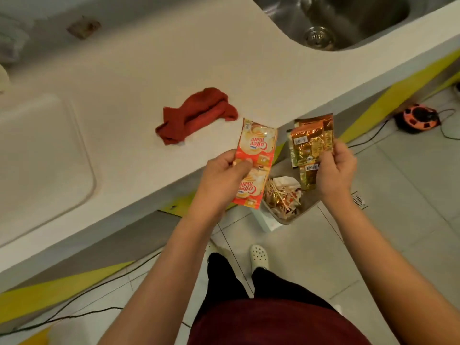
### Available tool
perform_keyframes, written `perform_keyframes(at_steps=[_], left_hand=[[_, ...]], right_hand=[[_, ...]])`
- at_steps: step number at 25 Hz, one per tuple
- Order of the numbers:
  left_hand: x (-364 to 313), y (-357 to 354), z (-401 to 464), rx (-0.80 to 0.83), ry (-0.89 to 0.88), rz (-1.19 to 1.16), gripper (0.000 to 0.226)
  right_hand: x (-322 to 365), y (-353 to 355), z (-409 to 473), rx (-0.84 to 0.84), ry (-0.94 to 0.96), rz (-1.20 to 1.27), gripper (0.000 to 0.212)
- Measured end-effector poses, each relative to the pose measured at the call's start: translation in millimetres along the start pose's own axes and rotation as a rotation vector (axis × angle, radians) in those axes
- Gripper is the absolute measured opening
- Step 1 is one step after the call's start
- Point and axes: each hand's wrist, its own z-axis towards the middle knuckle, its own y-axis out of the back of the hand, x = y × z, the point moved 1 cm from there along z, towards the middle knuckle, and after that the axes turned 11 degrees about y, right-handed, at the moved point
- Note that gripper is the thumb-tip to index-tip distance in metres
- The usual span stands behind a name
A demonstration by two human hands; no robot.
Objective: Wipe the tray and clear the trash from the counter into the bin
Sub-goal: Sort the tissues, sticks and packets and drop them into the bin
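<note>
The left hand [221,175] pinches a strip of red Coffee-mate sachets [254,163], thumb pressed on the front and fingers curled behind it, holding the strip just past the front edge of the white desk [139,78]. The right hand [334,170] grips a bunch of gold foil sachets [311,143], fingers clamped on their lower right side. Both bundles hang over a small bin [281,215] standing on the tiled floor against the desk's front. Inside the bin lies a heap of torn gold and white wrappers [283,195] mixed with thin wooden stirrers. On the desk, a crumpled red cloth [196,115] lies near the left hand's strip but apart from it. A white tray [47,155] rests at the desk's left end. A steel sink [343,21] is set into the desk at the far right, its drain visible.
</note>
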Motion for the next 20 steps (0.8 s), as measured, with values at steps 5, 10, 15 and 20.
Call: perform_keyframes(at_steps=[5, 10, 15, 20], left_hand=[[69.7, -44.5, 21.9, 0.098, 0.299, 0.138, 0.022], [109.6, -66.8, 54.6, 0.095, 0.488, 0.311, 0.015], [94.3, -91.2, 79.3, 0.222, 0.547, 0.241, 0.031], [102.8, -76.3, 84.9, 0.149, 0.530, 0.412, 0.034]], right_hand=[[-77.0, 46.5, -46.1, 0.154, -0.355, -0.215, 0.016], [-111.2, 46.3, -59.5, 0.285, -0.608, -0.358, 0.014], [-111.9, 30.0, -30.8, 0.270, -0.634, -0.298, 0.034], [-115.5, 28.3, -34.2, 0.304, -0.598, -0.333, 0.036]])
